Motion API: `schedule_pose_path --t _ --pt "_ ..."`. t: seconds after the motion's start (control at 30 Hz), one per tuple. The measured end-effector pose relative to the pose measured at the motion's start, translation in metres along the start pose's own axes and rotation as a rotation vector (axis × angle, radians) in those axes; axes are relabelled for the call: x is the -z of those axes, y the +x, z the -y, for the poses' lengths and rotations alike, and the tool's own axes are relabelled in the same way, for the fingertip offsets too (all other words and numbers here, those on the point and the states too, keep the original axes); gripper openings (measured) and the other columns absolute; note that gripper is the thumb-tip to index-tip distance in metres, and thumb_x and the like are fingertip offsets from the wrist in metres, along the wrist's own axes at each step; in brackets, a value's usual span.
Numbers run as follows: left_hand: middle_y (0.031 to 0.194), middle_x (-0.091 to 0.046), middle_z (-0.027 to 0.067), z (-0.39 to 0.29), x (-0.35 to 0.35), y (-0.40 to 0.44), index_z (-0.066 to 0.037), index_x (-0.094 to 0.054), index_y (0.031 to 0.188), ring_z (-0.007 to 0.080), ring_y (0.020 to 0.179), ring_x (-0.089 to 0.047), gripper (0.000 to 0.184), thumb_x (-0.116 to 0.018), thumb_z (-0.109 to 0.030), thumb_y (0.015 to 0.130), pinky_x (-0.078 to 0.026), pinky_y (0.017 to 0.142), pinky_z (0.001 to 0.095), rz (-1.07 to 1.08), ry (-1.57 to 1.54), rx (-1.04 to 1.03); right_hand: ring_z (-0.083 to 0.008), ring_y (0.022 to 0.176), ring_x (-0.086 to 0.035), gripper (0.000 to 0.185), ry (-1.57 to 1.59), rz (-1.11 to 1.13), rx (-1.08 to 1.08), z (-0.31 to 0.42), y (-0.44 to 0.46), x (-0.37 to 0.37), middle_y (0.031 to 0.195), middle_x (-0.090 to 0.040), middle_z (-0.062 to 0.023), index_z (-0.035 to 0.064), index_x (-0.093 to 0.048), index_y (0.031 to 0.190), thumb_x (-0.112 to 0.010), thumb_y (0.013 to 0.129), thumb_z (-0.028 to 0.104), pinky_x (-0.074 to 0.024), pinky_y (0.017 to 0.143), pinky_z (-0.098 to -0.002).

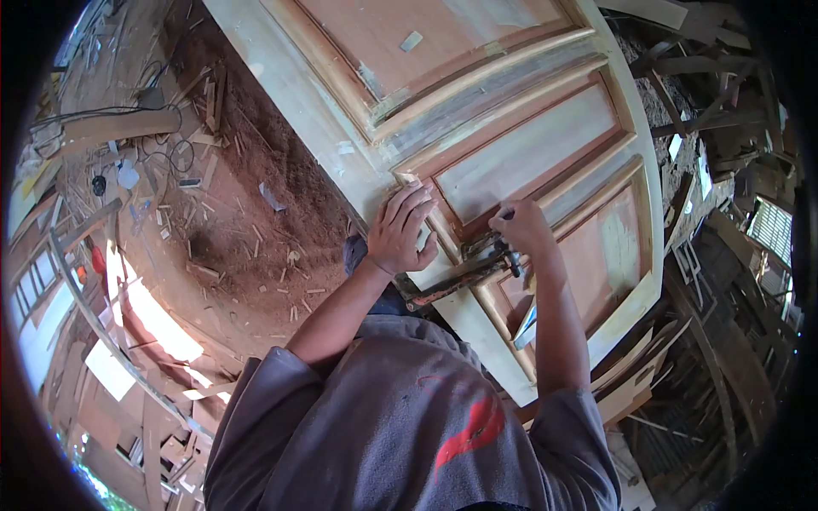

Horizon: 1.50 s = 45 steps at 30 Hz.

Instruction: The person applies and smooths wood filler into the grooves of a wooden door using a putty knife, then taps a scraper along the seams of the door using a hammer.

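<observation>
A panelled wooden door (520, 173) lies in front of me, its frame and panels smeared with pale filler. My left hand (400, 228) rests on its near frame, fingers stretched out by the corner of a panel moulding. Over the lower edge of the middle panel, my right hand (521, 226) has its fingers pinched together; whatever they hold is too small or hidden to name. Just below that hand lies a dark, worn metal tool (460, 284) with a long bar, its kind unclear. A blue-and-white blade-like piece (527, 326) sits beside my right forearm, partly covered.
Sawdust and wood offcuts cover the ground (256, 247) to the left. A cable (128, 111) runs over a board there. Stacked planks (639, 375) lie beyond the door's right edge, with piled timber (716, 315) farther right. A small chip (411, 41) lies on the upper panel.
</observation>
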State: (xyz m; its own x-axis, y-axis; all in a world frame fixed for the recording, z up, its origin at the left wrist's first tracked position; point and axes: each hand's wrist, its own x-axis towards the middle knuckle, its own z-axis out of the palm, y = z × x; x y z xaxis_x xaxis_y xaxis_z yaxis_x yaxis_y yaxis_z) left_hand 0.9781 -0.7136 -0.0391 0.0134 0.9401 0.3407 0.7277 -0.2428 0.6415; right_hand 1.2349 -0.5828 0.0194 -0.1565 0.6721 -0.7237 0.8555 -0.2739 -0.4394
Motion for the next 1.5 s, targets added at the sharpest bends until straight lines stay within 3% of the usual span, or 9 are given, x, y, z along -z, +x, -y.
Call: schedule_pose_path --t 0.17,0.3,0.5,0.73,0.83,0.97,1.1,1.2,1.5 --pt "0.15 -0.065 0.0193 -0.002 -0.001 0.0 -0.002 -0.066 0.136 0.039 0.144 -0.058 0.05 -0.064 -0.031 0.095 -0.044 0.121 0.0532 0.019 0.001 -0.026 -0.0213 0.055 -0.071 0.022 0.23 -0.056 -0.186 -0.004 -0.035 -0.008 0.068 -0.072 -0.012 -0.0035 -0.077 0.094 -0.079 0.096 0.018 -0.0556 0.052 -0.0389" --pt "0.15 -0.065 0.0197 0.001 -0.003 0.002 -0.002 -0.066 0.135 0.0411 0.143 -0.058 0.05 -0.064 -0.032 0.095 -0.043 0.121 0.054 0.017 0.006 -0.052 -0.02 0.049 -0.068 0.019 0.372 -0.137 -0.194 -0.005 -0.058 -0.018 0.069 -0.071 -0.0111 -0.0042 -0.073 0.1 -0.075 0.102 0.015 -0.0514 0.041 -0.0367" --pt "0.149 -0.065 0.0242 -0.001 -0.003 0.002 0.002 -0.065 0.135 0.0453 0.14 -0.057 0.053 -0.063 -0.036 0.099 -0.042 0.122 0.0564 0.05 -0.008 -0.077 -0.0148 0.048 -0.064 0.02 0.548 -0.163 -0.167 -0.017 -0.068 -0.025 0.071 -0.069 -0.0083 -0.0029 -0.071 0.104 -0.076 0.106 0.017 -0.0486 0.04 -0.032" --pt "0.148 -0.065 0.0233 -0.001 -0.002 0.001 0.002 -0.065 0.135 0.0446 0.14 -0.057 0.052 -0.063 -0.035 0.098 -0.042 0.121 0.0557 0.06 0.005 -0.09 -0.0145 0.05 -0.064 0.02 0.637 -0.191 -0.226 -0.029 -0.076 -0.041 0.071 -0.069 -0.0076 -0.0023 -0.071 0.107 -0.073 0.108 0.017 -0.0486 0.04 -0.0305" --pt "0.145 -0.067 0.0211 -0.002 -0.004 0.001 0.0 -0.068 0.131 0.0426 0.139 -0.058 0.049 -0.064 -0.034 0.097 -0.042 0.121 0.0554 0.069 -0.011 -0.097 -0.0139 0.051 -0.063 0.017 0.884 -0.259 -0.172 -0.04 -0.082 -0.05 0.074 -0.069 -0.0076 0.0001 -0.07 0.106 -0.072 0.109 0.017 -0.0478 0.04 -0.0297" --pt "0.138 -0.069 0.016 0.002 0.001 0.002 -0.004 -0.071 0.125 0.0344 0.136 -0.061 0.044 -0.066 -0.032 0.091 -0.043 0.122 0.0547 0.213 -0.011 -0.215 -0.0126 0.053 -0.06 0.016 1.256 -0.549 -0.065 -0.08 -0.088 -0.051 0.075 -0.067 -0.0062 0.0035 -0.068 0.104 -0.073 0.109 0.018 -0.0472 0.041 -0.0283" --pt "0.129 -0.069 0.0138 -0.009 0.003 0.007 -0.006 -0.071 0.123 0.0302 0.131 -0.063 0.046 -0.068 -0.03 0.084 -0.042 0.125 0.0549 0.441 -0.013 -0.341 -0.0117 0.052 -0.058 0.017 1.278 -0.667 -0.052 -0.109 -0.116 -0.048 0.074 -0.067 -0.0062 0.0044 -0.066 0.106 -0.074 0.109 0.02 -0.0469 0.043 -0.0271" --pt "0.125 -0.069 0.0148 -0.027 -0.003 0.005 -0.005 -0.071 0.121 0.0345 0.132 -0.061 0.048 -0.07 -0.032 0.082 -0.042 0.126 0.055 0.592 -0.113 -0.378 -0.0119 0.051 -0.058 0.018 1.255 -0.691 -0.104 -0.113 -0.135 -0.056 0.074 -0.067 -0.0063 0.0052 -0.065 0.106 -0.073 0.11 0.021 -0.047 0.043 -0.027" --pt "0.131 -0.067 0.0161 -0.059 0.004 0.006 -0.005 -0.068 0.131 0.0378 0.133 -0.059 0.052 -0.075 -0.024 0.083 -0.038 0.126 0.0538 0.582 -0.155 -0.234 -0.0123 0.052 -0.061 0.02 1.301 -0.692 -0.152 -0.108 -0.159 -0.092 0.075 -0.068 -0.0056 0.0044 -0.067 0.113 -0.074 0.11 0.023 -0.0489 0.044 -0.0285"
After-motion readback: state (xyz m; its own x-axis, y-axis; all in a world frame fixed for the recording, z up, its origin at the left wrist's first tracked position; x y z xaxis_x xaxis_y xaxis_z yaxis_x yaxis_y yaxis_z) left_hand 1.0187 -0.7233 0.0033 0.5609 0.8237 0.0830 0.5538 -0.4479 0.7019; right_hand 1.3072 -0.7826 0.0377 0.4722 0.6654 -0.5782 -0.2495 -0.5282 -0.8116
